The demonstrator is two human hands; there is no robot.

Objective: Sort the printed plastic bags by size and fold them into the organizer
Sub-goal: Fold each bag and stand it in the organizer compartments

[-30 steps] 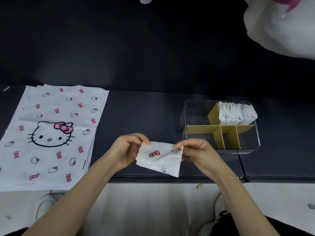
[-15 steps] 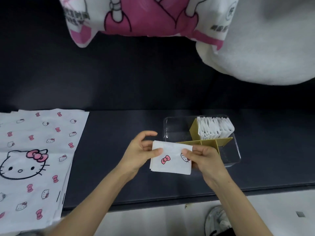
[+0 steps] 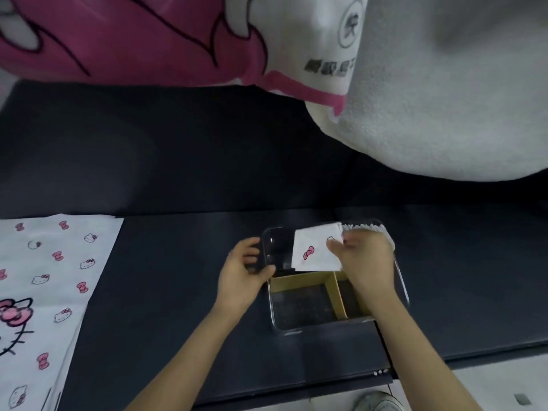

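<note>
My right hand pinches a folded white bag printed with a pink bow and holds it over the back of the clear organizer, beside the row of folded bags standing in the back right compartment. My left hand grips the organizer's left wall. Yellow dividers split the organizer; the two front compartments hold nothing. A stack of flat large printed bags lies at the left of the dark table.
Big pink-and-white printed cushions and a white fuzzy bundle fill the top of the view behind the table. The table's front edge runs along the bottom, with a shoe on the floor below.
My right hand carried the folded bag forward from in front of the organizer to over its back part. My left hand let go of the bag and took hold of the organizer's left wall.
</note>
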